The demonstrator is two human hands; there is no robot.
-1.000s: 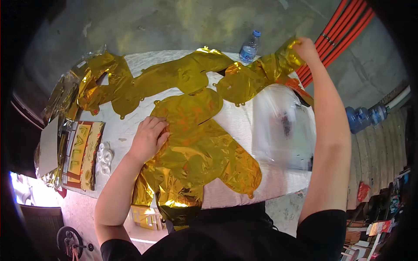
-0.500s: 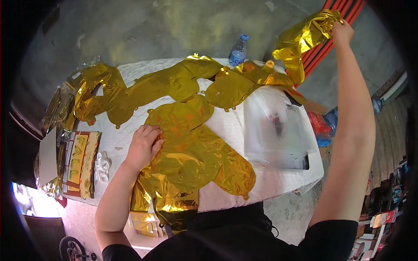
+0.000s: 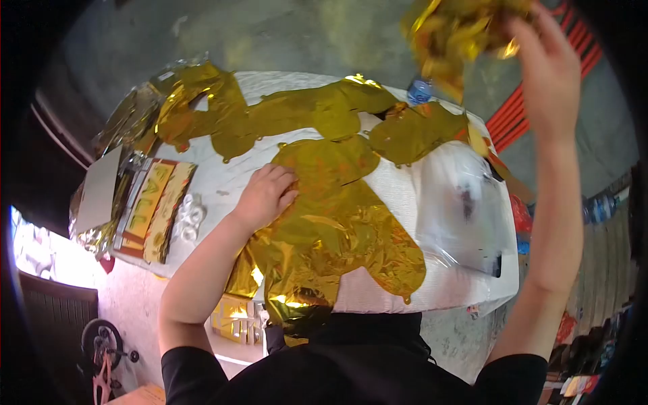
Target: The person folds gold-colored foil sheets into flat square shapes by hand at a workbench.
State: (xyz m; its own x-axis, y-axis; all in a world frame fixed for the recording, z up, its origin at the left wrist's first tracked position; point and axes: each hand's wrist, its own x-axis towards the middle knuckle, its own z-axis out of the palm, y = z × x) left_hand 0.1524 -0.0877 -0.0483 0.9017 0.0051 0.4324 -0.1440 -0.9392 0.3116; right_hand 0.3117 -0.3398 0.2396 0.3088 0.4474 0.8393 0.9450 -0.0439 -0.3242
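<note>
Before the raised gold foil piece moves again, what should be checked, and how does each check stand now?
1. Right hand grips the raised foil piece: ok.
2. Left hand presses flat on the foil balloon on the table: ok.
3. Raised piece hangs free of the foil below: cannot tell, blurred.
4. Water bottle upright: cannot tell, mostly hidden.
5. Clear plastic bag lies on the table, apart from both hands: ok.

The foil balloons (image 3: 331, 223) are shiny gold, on a white table (image 3: 216, 182). At the table's left edge lies a red-and-gold banner pack (image 3: 152, 209); the bottle (image 3: 418, 90) at its far edge has a blue cap.
</note>
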